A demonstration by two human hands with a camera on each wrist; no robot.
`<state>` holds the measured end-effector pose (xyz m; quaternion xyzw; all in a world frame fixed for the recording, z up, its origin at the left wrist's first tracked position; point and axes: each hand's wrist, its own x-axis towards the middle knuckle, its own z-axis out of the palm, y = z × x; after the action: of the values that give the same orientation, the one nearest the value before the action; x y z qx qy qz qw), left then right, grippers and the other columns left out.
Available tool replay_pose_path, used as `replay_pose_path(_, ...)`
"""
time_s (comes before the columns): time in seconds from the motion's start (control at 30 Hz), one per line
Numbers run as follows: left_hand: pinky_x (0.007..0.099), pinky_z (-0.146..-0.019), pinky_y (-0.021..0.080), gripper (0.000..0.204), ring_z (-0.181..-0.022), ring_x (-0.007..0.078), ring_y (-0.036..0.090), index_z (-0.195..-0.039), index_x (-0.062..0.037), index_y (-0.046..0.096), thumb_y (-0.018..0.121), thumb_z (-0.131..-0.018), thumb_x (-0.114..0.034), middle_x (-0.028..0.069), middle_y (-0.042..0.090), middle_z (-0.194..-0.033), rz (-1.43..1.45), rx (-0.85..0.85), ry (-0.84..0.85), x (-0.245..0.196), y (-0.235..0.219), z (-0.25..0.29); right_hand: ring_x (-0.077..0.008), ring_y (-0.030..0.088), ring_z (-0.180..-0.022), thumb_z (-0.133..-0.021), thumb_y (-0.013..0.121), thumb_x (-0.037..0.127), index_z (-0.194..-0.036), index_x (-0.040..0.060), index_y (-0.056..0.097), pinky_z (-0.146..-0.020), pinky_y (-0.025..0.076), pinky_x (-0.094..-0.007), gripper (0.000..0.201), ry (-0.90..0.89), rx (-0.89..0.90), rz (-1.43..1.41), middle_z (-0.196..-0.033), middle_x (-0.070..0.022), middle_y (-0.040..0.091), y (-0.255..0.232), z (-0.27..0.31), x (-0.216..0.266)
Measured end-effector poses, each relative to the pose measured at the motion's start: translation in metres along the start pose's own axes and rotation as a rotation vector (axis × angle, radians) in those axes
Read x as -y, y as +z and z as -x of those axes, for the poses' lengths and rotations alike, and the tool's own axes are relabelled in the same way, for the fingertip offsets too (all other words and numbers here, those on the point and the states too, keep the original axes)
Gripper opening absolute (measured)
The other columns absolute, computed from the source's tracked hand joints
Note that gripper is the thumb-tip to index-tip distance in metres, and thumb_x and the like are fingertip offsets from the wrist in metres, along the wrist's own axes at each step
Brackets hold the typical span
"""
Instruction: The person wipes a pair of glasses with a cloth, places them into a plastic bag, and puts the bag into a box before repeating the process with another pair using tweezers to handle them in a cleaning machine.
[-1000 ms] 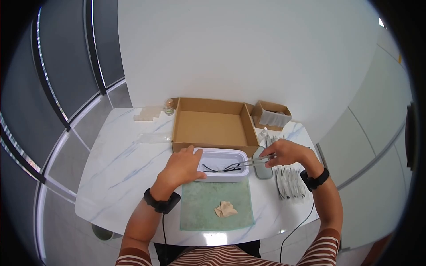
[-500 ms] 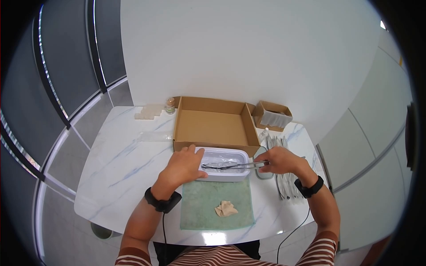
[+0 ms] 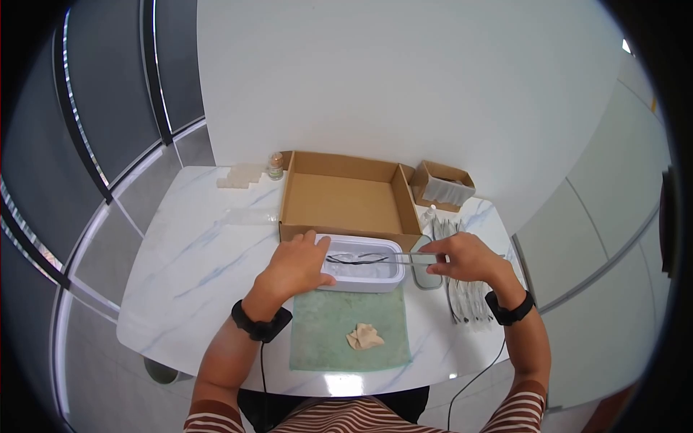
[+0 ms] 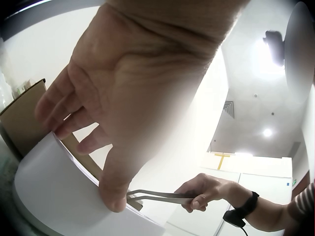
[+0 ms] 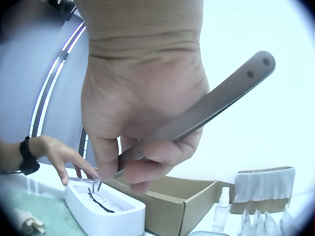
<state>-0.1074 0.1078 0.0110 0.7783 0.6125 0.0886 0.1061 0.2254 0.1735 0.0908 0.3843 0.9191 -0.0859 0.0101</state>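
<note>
A white oblong tub (image 3: 361, 284) stands at the back edge of a green cloth (image 3: 349, 361). Inside lie dark-framed eyeglasses (image 3: 355, 261), in what looks like clear water. My left hand (image 3: 292, 264) holds the tub's left end, fingers over the far rim and thumb at the near one. With thumb and fingers, my right hand (image 3: 469, 258) grips metal tweezers (image 5: 236, 84) off the tub's right end. Their tips reach over the rim to the eyeglasses; whether they pinch the frame, I cannot tell. A crumpled beige cloth (image 3: 365, 337) lies on the green one.
Right behind the tub is an open cardboard box (image 3: 346, 198). A grey-green oblong lid (image 3: 426, 280) lies at its right, near several silvery packets (image 3: 471, 302). Farther back are a spray bottle (image 5: 222, 211), a smaller carton (image 3: 430, 175) and a glass jar (image 3: 275, 166).
The eyeglasses have shifted toward the tub's far side, and the tweezers have moved with them. My right hand dipped, then rose slightly. The left hand has kept its place on the tub.
</note>
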Motion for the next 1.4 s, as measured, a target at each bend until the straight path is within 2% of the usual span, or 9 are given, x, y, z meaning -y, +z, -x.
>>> replay_pose_path(0.4, 0.0460, -0.097, 0.052, 0.079, -0.122, 0.0356, 0.059, -0.140, -0.0041, 0.055, 0.084, -0.077, -0.041, 0.0179, 0.057, -0.133, 0.006, -0.003, -0.002, -0.001, 0.000, 0.001, -0.0297, 0.069, -0.073, -0.083, 0.080, 0.025, -0.116, 0.0121, 0.075, -0.069, 0.052, -0.0409, 0.036, 0.026, 0.046, 0.069, -0.076, -0.0096, 0.071, -0.009, -0.010, -0.015)
replay_pose_path(0.77, 0.0461, -0.097, 0.052, 0.079, -0.122, 0.0357, 0.058, -0.140, -0.0041, 0.056, 0.084, -0.076, -0.042, 0.0177, 0.058, -0.132, 0.000, 0.004, 0.010, -0.001, 0.000, 0.000, -0.0309, 0.069, -0.073, -0.081, 0.080, 0.026, -0.118, 0.0121, 0.075, -0.069, 0.053, -0.0415, 0.040, 0.015, 0.051, 0.055, -0.076, -0.0103, 0.071, 0.014, -0.022, -0.019)
replay_pose_path(0.93, 0.0464, -0.097, 0.051, 0.081, -0.121, 0.0361, 0.058, -0.141, -0.0039, 0.055, 0.084, -0.076, -0.042, 0.0178, 0.058, -0.131, 0.002, -0.004, 0.010, 0.001, 0.002, -0.001, -0.0299, 0.070, -0.073, -0.083, 0.080, 0.026, -0.114, 0.0135, 0.077, -0.070, 0.053, -0.0412, 0.034, 0.031, 0.105, 0.012, -0.079, -0.0113, 0.073, 0.012, -0.011, -0.011)
replay_pose_path(1.07, 0.0464, -0.098, 0.051, 0.082, -0.122, 0.0361, 0.058, -0.141, -0.0038, 0.055, 0.085, -0.075, -0.042, 0.0181, 0.058, -0.132, 0.008, -0.006, 0.012, 0.000, 0.000, 0.000, -0.0302, 0.070, -0.073, -0.083, 0.079, 0.025, -0.113, 0.0141, 0.078, -0.069, 0.053, -0.0414, 0.031, 0.023, 0.087, -0.003, -0.078, -0.0113, 0.073, 0.011, -0.006, -0.007)
replay_pose_path(1.17, 0.0458, -0.095, 0.052, 0.078, -0.115, 0.0375, 0.060, -0.137, -0.0007, 0.055, 0.085, -0.076, -0.039, 0.0205, 0.059, -0.123, 0.015, -0.051, 0.046, 0.003, 0.006, -0.001, -0.0316, 0.069, -0.078, -0.086, 0.077, 0.026, -0.117, 0.0179, 0.076, -0.071, 0.052, -0.0428, 0.032, 0.013, 0.089, 0.017, -0.081, -0.0114, 0.074, 0.017, -0.006, -0.010)
replay_pose_path(1.27, 0.0460, -0.095, 0.052, 0.078, -0.116, 0.0375, 0.060, -0.137, -0.0007, 0.055, 0.085, -0.076, -0.040, 0.0207, 0.059, -0.125, 0.007, -0.062, 0.050, 0.004, 0.007, -0.001, -0.0328, 0.069, -0.080, -0.086, 0.076, 0.026, -0.115, 0.0174, 0.077, -0.072, 0.053, -0.0440, 0.030, -0.046, 0.003, 0.037, -0.082, -0.0121, 0.073, 0.024, -0.008, -0.014)
replay_pose_path(1.4, 0.0467, -0.095, 0.052, 0.079, -0.115, 0.0382, 0.060, -0.137, -0.0005, 0.054, 0.085, -0.076, -0.040, 0.0212, 0.059, -0.126, 0.009, -0.058, 0.057, 0.005, 0.006, -0.001, -0.0351, 0.069, -0.082, -0.086, 0.076, 0.026, -0.113, 0.0167, 0.077, -0.073, 0.053, -0.0459, 0.029, 0.015, -0.041, 0.100, -0.083, -0.0144, 0.073, 0.032, -0.014, -0.012)
